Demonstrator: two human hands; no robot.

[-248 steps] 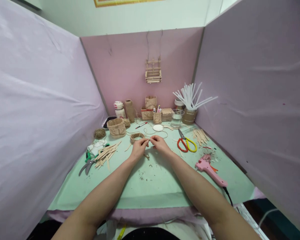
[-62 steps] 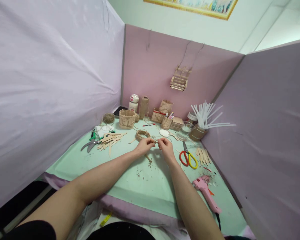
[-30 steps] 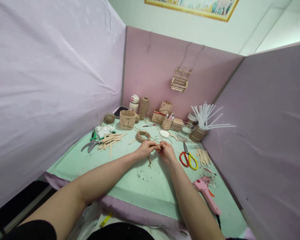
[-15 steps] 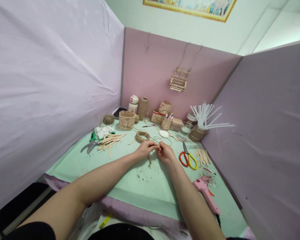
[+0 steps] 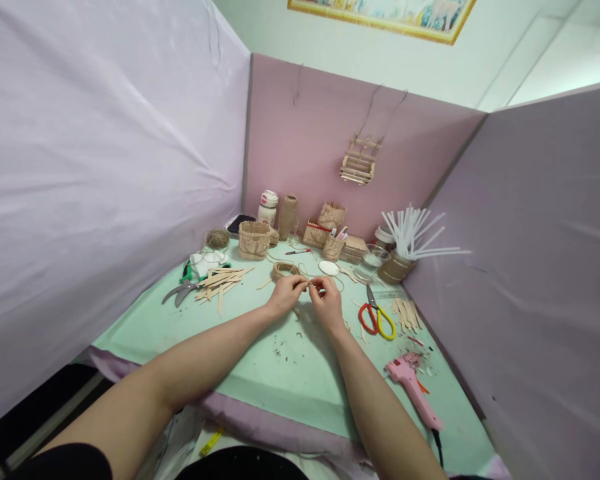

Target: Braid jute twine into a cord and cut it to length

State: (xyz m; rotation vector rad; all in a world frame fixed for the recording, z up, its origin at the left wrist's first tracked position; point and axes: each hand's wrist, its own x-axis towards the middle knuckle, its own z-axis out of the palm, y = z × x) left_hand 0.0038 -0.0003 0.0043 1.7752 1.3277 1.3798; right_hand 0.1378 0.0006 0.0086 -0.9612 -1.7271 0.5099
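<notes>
My left hand and my right hand meet over the middle of the table, fingertips nearly touching. Both are closed in a pinch on thin brown twine, most of it hidden by the fingers. Just behind the left hand lies a coil of twine, and a loose strand loops behind the right hand. Scissors with one red and one yellow handle lie to the right of my right hand. Small dark scraps are scattered on the green cloth below the hands.
Wooden sticks and pruning shears lie at left. A pink glue gun rests at right. Along the back stand a woven-looking box, a glass bowl of water and a pot of white glue sticks. A small wooden swing hangs behind.
My right hand has turned and its fingers have lifted slightly to the left hand's fingertips. The left hand has shifted a little up. The table's other things stay put.
</notes>
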